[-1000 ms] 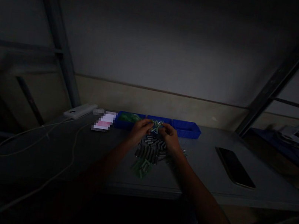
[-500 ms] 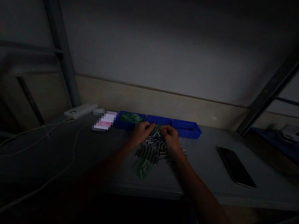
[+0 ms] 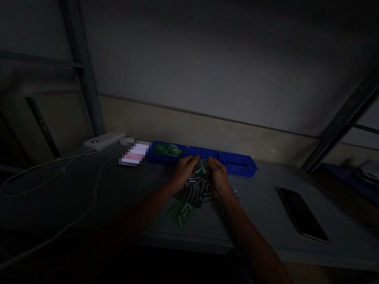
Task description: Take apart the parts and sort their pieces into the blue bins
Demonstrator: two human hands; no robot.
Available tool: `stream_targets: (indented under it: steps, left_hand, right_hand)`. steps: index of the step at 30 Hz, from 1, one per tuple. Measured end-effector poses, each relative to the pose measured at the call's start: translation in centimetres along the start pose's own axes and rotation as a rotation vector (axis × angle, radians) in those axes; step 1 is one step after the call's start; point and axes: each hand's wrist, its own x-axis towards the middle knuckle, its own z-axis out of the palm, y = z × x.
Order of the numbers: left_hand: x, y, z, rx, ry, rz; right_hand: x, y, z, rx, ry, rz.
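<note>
Stretching across the lower half of the frame, a grey table [image 3: 254,208] is shown in dim light. Toward its far edge, at the centre of the frame, three blue trays [image 3: 238,170] are set side by side, and green plastic [image 3: 167,149] is seen in the leftmost. Below them, just under the middle of the frame, a pile of metal rods [image 3: 190,196] is spread; those at its near left are laid parallel, their long axes running roughly up and down the frame. Over the pile's far side, the left hand [image 3: 182,173] and the right hand [image 3: 218,178] are held facing each other, a narrow gap left between. In that gap a small plastic bag [image 3: 202,166] is pinched by the fingertips of both, near its upper edge, neither hand being clearly nearer; its long axis cannot be made out. Below the pile, a second bag [image 3: 182,213] is laid flat. The pinched one is thin, greenish and see-through, with pale short pieces showing; their number cannot be told.
</note>
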Motion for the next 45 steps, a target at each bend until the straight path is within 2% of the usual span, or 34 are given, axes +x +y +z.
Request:
stream_targets:
  steps: [4, 7, 11, 17, 26, 34, 40, 45]
  left_hand:
    - [-0.1, -0.3, 0.4, 0.085, 0.096, 0.070]
    - [0.0, -0.4, 0.1, 0.157, 0.148, 0.110]
    - [-0.2, -0.4, 0.0, 0.136, 0.137, 0.091]
    - [-0.7, -0.5, 0.3, 0.078, 0.121, 0.064]
    - [-0.2, -0.7, -0.2, 0.066, 0.135, 0.058]
    - [-0.1, -0.6, -0.5, 0.037, 0.151, 0.053]
    - [-0.4, -0.9, -0.1, -0.067, 0.167, -0.036]
    - [-0.3, -0.7, 0.3, -0.182, 0.174, -0.147]
  right_hand:
    - [-0.5, -0.4, 0.5, -0.003, -0.051, -0.016]
    - [-0.9, -0.6, 0.8, -0.113, -0.123, -0.137]
    - [-1.2, -0.7, 1.0, -0.240, -0.172, -0.257]
    - [-1.0, -0.2, 0.5, -0.295, -0.226, -0.277]
    - [-1.1, 0.4, 0.6, -0.360, -0.184, -0.349]
    - [-1.2, 0.2, 0.6, -0.432, -0.229, -0.354]
    - [-1.1, 0.3, 0.3, -0.486, -0.229, -0.349]
    - [-0.8, 0.0, 0.3, -0.533, -0.167, -0.496]
